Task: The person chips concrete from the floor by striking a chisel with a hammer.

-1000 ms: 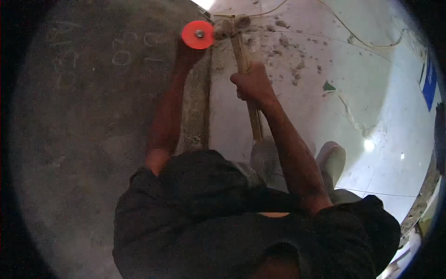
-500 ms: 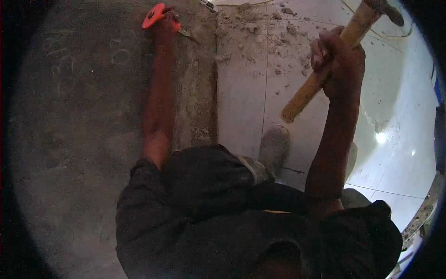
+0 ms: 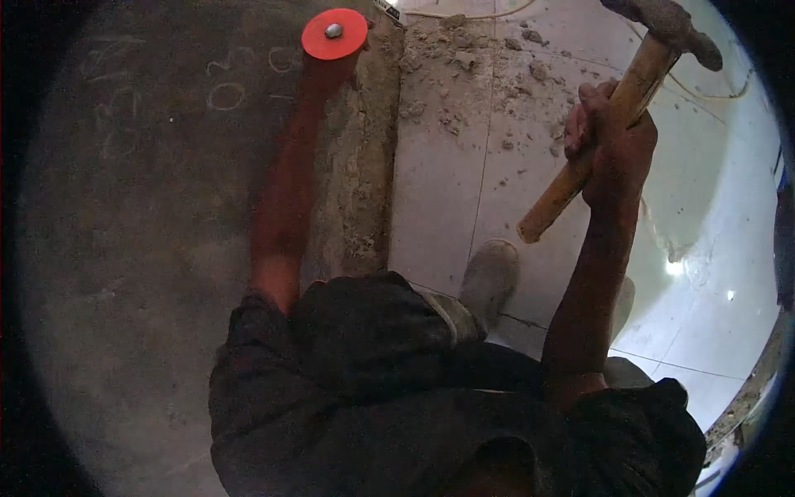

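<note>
My left hand is closed round a chisel with a round orange-red hand guard. The chisel's metal striking end faces up at me, and its blade is hidden beneath the guard and hand. It is over the rough, chipped strip along the edge of the dark grey surface. On the right, my right hand grips the wooden handle of a hammer. The hammer's dark metal head is raised above the hand, apart from the chisel.
Broken lumps and dust lie on the white tiled floor. Chalk marks show on the dark grey surface. A pale cable curves across the tiles. My shoe stands near the rough strip.
The chisel has turned from a slant to end-on, its guard now facing me, and moved slightly right. The hammer has shifted slightly right and down in the view, still gripped.
</note>
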Available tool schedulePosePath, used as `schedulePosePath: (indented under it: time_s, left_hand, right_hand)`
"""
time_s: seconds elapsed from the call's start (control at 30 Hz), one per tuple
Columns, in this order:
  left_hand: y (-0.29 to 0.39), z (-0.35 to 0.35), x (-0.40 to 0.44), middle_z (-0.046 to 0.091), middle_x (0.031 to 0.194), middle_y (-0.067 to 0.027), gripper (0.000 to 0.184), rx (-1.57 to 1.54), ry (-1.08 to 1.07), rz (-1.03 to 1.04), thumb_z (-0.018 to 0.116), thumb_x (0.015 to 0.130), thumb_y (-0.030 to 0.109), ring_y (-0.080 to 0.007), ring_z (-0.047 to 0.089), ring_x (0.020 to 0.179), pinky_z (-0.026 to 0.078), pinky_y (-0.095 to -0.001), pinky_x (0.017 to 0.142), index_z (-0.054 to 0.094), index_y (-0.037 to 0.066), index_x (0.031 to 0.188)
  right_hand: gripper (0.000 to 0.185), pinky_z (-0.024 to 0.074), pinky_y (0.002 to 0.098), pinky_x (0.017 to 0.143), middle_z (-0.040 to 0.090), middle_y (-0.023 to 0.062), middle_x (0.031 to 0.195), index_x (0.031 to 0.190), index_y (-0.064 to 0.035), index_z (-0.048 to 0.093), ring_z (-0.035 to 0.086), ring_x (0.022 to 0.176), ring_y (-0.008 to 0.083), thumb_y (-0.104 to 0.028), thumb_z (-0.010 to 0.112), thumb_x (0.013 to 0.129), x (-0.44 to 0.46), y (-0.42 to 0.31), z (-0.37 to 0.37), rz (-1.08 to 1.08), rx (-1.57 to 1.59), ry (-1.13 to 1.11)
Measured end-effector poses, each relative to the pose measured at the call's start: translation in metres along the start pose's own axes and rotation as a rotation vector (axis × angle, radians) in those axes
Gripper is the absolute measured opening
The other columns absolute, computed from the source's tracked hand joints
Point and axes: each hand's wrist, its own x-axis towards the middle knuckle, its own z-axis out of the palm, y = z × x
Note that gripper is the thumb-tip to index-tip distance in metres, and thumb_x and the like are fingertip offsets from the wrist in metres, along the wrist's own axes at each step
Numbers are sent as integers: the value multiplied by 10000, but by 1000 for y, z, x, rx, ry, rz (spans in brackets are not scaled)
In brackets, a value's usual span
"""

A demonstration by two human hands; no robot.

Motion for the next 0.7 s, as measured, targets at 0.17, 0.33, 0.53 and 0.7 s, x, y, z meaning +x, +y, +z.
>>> schedulePosePath:
  time_s: [0.17, 0.33, 0.53, 0.7]
  left_hand:
    - [4, 11, 0, 623, 985, -96, 239, 28, -18, 54, 593, 827, 180, -283, 600, 937, 470, -420, 819, 588, 113, 1056]
    - [9, 24, -3, 626, 984, -93, 238, 205, 106, 232, 596, 828, 183, -276, 602, 933, 472, -417, 812, 593, 122, 1059]
    - [135, -44, 15, 631, 978, -100, 330, -416, 27, -297, 669, 777, 242, -279, 623, 893, 502, -390, 782, 590, 92, 1060]
    - [204, -43, 13, 617, 990, -85, 366, -251, -86, -345, 725, 721, 224, -275, 645, 791, 528, -397, 694, 595, 78, 1030]
  right_hand:
    - [150, 368, 236, 361, 474, 26, 535, 828, -50, 489, 448, 404, 102, -115, 624, 830, -15, -16, 23, -27, 18, -92]
    - [172, 378, 244, 369, 500, 20, 536, 819, -60, 495, 470, 412, 90, -165, 628, 845, -30, -8, 60, -5, -25, -287]
    - [244, 381, 250, 378, 508, 8, 534, 784, -54, 497, 483, 427, 82, -234, 655, 832, -36, 14, 67, 68, -190, -260]
    - [231, 384, 258, 376, 510, 9, 552, 894, -56, 519, 456, 408, 94, -242, 644, 842, -8, 23, 21, 37, -345, -136]
